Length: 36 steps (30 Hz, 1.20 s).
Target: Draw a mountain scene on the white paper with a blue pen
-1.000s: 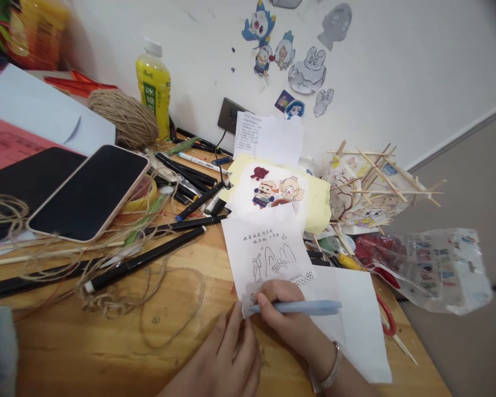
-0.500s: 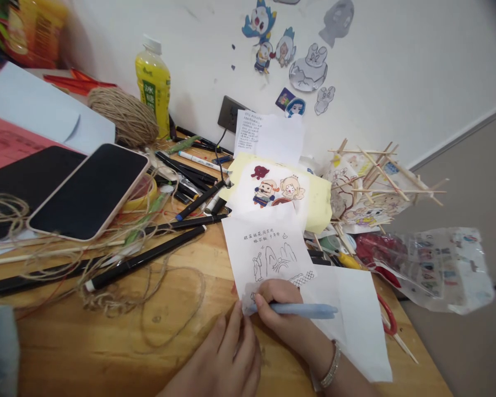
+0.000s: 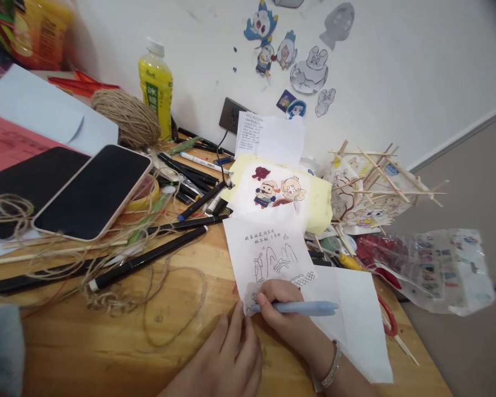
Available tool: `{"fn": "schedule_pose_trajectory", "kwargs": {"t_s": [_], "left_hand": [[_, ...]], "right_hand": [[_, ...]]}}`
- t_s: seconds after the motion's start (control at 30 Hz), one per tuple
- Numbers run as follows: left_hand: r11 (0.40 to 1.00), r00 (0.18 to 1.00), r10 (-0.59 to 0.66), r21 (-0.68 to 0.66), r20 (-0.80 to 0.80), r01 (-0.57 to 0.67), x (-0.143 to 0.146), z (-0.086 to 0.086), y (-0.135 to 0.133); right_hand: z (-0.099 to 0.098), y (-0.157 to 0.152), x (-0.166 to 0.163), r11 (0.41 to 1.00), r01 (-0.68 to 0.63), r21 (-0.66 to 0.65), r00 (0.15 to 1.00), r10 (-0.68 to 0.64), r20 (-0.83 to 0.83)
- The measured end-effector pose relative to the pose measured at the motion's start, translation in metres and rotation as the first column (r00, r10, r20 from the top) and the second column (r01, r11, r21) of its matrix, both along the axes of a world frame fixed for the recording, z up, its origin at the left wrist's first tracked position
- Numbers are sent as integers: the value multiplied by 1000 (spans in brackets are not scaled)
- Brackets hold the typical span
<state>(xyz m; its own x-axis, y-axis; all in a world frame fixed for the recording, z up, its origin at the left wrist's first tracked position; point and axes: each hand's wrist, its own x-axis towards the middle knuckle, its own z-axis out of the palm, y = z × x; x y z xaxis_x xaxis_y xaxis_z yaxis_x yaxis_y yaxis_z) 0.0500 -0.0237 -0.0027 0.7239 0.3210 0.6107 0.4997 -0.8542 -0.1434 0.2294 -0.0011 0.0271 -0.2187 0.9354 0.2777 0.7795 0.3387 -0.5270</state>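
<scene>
The left hand (image 3: pixel 227 361) stays flat, fingers spread, pinning the drawing sheet (image 3: pixel 268 256) on the wooden table (image 3: pixel 107 347). The right hand (image 3: pixel 285 314) keeps gripping the blue pen (image 3: pixel 297 307) (tip barely shifted) at the sheet's lower edge; beyond, the black markers (image 3: pixel 182 220) are unmoved.

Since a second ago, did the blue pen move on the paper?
No. The blue pen in the right hand sits at the same spot on the drawing paper, just below the sketched mountains.

A wooden table (image 3: pixel 107 353) carries black markers (image 3: pixel 146 257), loose twine (image 3: pixel 107 298), white paper (image 3: pixel 355 320) and probably scissors (image 3: pixel 386 317).
</scene>
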Motion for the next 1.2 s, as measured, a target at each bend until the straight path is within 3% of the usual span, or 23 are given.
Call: {"fn": "schedule_pose_trajectory", "kwargs": {"t_s": [0.33, 0.53, 0.87, 1.2], "left_hand": [[1000, 1000, -4, 0, -19, 4, 0, 2, 1], [1000, 1000, -8, -5, -24, 8, 0, 0, 0], [1000, 998, 2, 1, -55, -2, 0, 1, 1], [999, 996, -2, -49, -93, -3, -2, 0, -2]], "right_hand": [[-1, 1, 3, 1000, -23, -20, 998, 22, -60], [-3, -1, 4, 996, -8, -89, 1000, 7, -7], [-5, -3, 5, 994, 56, -92, 998, -53, 41], [3, 0, 1, 999, 18, -43, 1000, -17, 13]]}}
